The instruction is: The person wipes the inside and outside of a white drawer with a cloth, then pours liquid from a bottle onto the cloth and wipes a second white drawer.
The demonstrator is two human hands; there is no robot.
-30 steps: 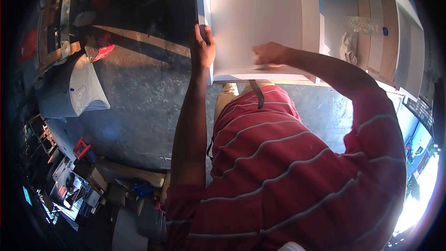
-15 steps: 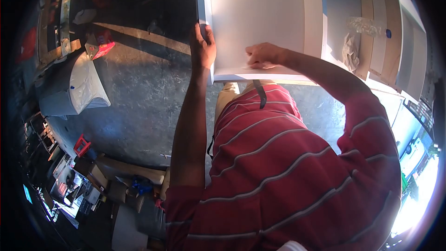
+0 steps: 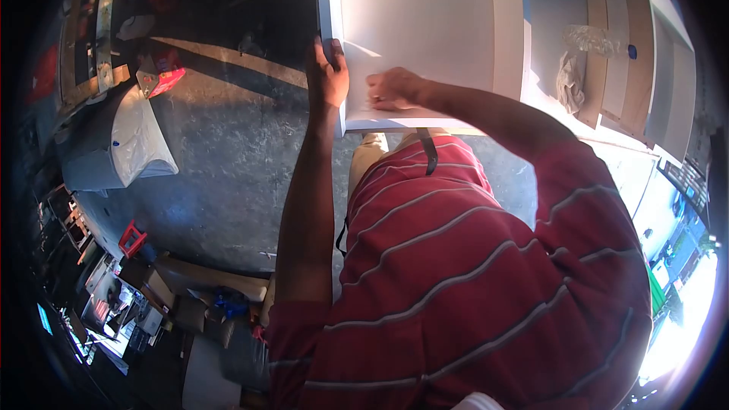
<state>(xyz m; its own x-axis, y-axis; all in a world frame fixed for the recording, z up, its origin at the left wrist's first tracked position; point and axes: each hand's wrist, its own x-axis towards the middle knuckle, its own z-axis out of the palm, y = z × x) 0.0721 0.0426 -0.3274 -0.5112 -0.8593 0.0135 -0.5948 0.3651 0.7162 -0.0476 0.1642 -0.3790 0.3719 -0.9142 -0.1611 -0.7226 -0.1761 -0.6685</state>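
A large white open box-like cabinet with raised sides lies in front of my body, its near edge at my waist. My left hand grips the top of its left side panel, fingers over the edge. Inside, close to the near left corner, my right hand is closed and pressed low against the inner surface. Whatever it holds is mostly hidden under the fingers; I cannot make it out.
Right of the cabinet stand wooden and white panels, with a crumpled pale cloth beside them. A red box and a plastic-wrapped white piece are on the left. Behind lies a red stool.
My right hand has slid left along the cabinet's inside, towards the left panel. My left hand keeps its hold on the side; the view has shifted slightly.
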